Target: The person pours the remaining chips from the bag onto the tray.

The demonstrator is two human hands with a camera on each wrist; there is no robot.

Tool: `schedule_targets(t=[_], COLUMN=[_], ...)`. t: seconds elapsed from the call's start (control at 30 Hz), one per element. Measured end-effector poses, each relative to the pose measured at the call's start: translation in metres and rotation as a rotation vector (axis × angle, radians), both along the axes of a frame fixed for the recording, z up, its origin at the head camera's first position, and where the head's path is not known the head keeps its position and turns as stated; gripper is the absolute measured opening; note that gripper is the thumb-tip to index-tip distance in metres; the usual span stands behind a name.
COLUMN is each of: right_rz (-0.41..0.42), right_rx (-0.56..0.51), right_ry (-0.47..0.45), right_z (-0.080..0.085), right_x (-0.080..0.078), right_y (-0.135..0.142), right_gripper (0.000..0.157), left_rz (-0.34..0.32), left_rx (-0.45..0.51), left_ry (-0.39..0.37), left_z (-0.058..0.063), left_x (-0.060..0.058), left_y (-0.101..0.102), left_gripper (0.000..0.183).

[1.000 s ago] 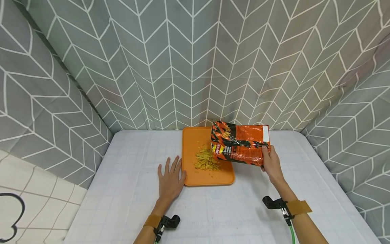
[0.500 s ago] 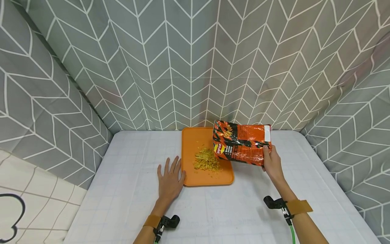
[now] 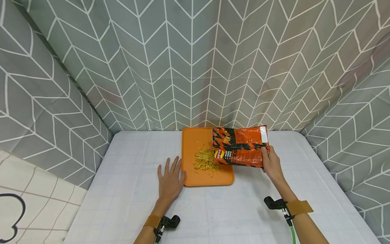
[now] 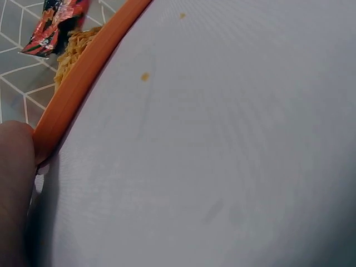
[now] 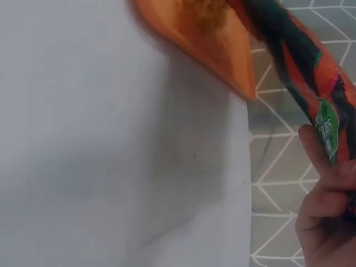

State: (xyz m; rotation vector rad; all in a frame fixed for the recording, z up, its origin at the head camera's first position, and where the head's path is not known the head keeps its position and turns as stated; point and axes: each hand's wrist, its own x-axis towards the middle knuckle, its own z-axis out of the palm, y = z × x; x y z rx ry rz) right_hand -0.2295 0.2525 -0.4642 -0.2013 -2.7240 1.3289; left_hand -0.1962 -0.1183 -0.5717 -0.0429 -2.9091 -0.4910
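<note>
My right hand (image 3: 272, 165) grips the end of a red and black chip bag (image 3: 240, 147), thumb on top and fingers underneath. The bag lies sideways over the right part of an orange tray (image 3: 190, 142), its far end above a heap of yellow chip pieces (image 3: 205, 160). In the right wrist view the fingers (image 5: 328, 203) curl under the bag (image 5: 311, 67). My left hand (image 3: 171, 181) lies flat with fingers spread on the table, its thumb at the tray's left edge. The left wrist view shows the thumb (image 4: 15, 167) against the tray rim (image 4: 72, 94).
A white cloth covers the table (image 3: 134, 156). Small crumbs (image 4: 145, 77) lie on it in front of the tray. Grey patterned curtains (image 3: 192, 67) hang behind and at both sides. Each wrist wears a strapped camera; a green cable (image 3: 292, 234) runs from the right one.
The bag's far end first shifts slightly right and then dips lower, its outline tilting a little toward the front. The chip heap and my left hand look the same.
</note>
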Motion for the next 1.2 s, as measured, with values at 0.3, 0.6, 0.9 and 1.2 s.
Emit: schedule_targets(t=[0.3, 0.6, 0.9, 1.2], right_rz=[-0.003, 0.005, -0.017, 0.007], right_rx=[-0.033, -0.050, -0.035, -0.019], right_ry=[-0.010, -0.012, -0.030, -0.006], right_z=[0.0034, 0.0046, 0.0021, 0.0036], right_x=[0.0012, 0.0015, 0.0018, 0.0035], right_y=[0.0003, -0.0024, 0.0011, 0.0036], right_gripper=[0.059, 0.061, 0.059, 0.058], left_rz=[0.000, 0.002, 0.000, 0.000], left_rx=[0.000, -0.007, -0.015, 0.005], left_ry=[0.001, 0.003, 0.005, 0.002], left_z=[0.0008, -0.0013, -0.0012, -0.0048], left_x=[0.0004, -0.0007, -0.0007, -0.0024], left_y=[-0.0002, -0.0003, 0.0000, -0.0004], left_gripper=[0.061, 0.061, 0.062, 0.061])
